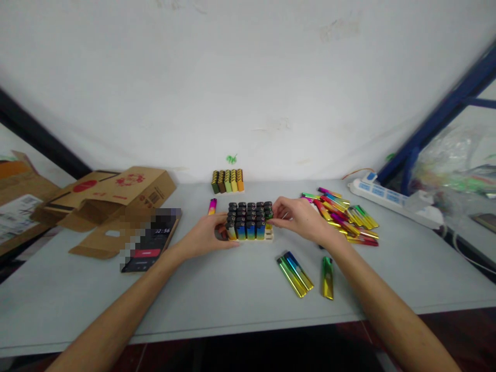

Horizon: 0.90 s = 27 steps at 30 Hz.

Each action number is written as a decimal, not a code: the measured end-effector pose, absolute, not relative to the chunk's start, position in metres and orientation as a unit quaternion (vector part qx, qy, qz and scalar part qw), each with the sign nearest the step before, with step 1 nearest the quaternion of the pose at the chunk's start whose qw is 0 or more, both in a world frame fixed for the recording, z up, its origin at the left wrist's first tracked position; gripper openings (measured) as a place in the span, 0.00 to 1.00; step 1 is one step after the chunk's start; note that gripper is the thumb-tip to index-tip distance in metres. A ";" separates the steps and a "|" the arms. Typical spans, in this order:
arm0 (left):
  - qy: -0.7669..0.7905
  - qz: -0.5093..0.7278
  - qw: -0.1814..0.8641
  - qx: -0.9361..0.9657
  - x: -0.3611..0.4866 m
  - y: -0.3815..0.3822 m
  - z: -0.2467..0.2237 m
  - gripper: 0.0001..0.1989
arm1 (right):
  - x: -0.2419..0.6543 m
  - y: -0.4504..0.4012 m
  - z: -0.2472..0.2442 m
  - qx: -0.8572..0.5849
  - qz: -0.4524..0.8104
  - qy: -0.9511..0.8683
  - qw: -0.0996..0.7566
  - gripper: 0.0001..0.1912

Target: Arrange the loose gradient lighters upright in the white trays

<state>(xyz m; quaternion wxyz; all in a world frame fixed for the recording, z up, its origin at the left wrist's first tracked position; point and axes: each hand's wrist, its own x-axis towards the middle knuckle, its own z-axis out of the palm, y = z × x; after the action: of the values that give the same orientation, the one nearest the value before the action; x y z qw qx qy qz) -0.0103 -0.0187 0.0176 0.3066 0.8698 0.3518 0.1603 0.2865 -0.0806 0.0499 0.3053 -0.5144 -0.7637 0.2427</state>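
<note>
Rows of upright lighters [250, 229] with black tops and shiny blue-and-yellow bodies stand in a pale tray [268, 237]. My left hand [205, 235] is wrapped around the tray's left end, thumb along its front edge. At the right end, my right hand [296, 214] pinches a green lighter [269, 223] in the last column; its lower part is hard to see. A few slots at that front right corner show no lighter. Nearer the front edge lie a green-yellow lighter [291, 278], a blue-yellow lighter [299, 269] beside it, and another green lighter [327, 279].
A loose pile of colourful lighters [344, 217] lies to the right, before a white power strip [395, 199]. Behind stands a second block of lighters [228, 182]; a pink-yellow lighter [212, 206] is nearby. Cardboard boxes [132, 188] and a phone [155, 243] occupy the left.
</note>
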 end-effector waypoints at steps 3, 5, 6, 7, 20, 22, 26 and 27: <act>0.353 0.159 0.309 0.869 -0.010 -0.019 0.019 0.19 | 0.293 -0.081 0.054 -0.513 0.256 -0.765 0.293 0.10; 0.352 0.159 0.307 0.870 -0.010 -0.019 0.019 0.19 | 0.302 -0.082 0.058 -0.521 0.266 -0.767 0.265 0.12; 0.350 0.160 0.306 0.871 -0.010 -0.019 0.020 0.19 | 0.307 -0.083 0.060 -0.527 0.273 -0.765 0.248 0.12; 0.350 0.161 0.305 0.871 -0.010 -0.020 0.020 0.19 | 0.312 -0.084 0.061 -0.535 0.286 -0.761 0.228 0.13; 0.347 0.159 0.304 0.873 -0.011 -0.018 0.018 0.19 | 0.304 -0.103 0.058 -0.547 0.405 -0.731 -0.049 0.18; 0.346 0.162 0.306 0.872 -0.011 -0.019 0.019 0.19 | 0.304 -0.103 0.057 -0.550 0.385 -0.741 -0.030 0.14; 0.352 0.169 0.302 0.870 -0.010 -0.021 0.021 0.19 | 0.310 -0.104 0.052 -0.560 0.322 -0.763 0.035 0.09; 0.353 0.168 0.302 0.869 -0.009 -0.021 0.021 0.19 | 0.311 -0.103 0.050 -0.566 0.307 -0.764 0.041 0.09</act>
<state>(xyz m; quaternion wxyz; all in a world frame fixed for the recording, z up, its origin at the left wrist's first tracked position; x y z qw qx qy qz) -0.0094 -0.0208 0.0208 0.3017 0.8695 0.3531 0.1684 0.3113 -0.1035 0.0503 0.0405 -0.5657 -0.7644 0.3067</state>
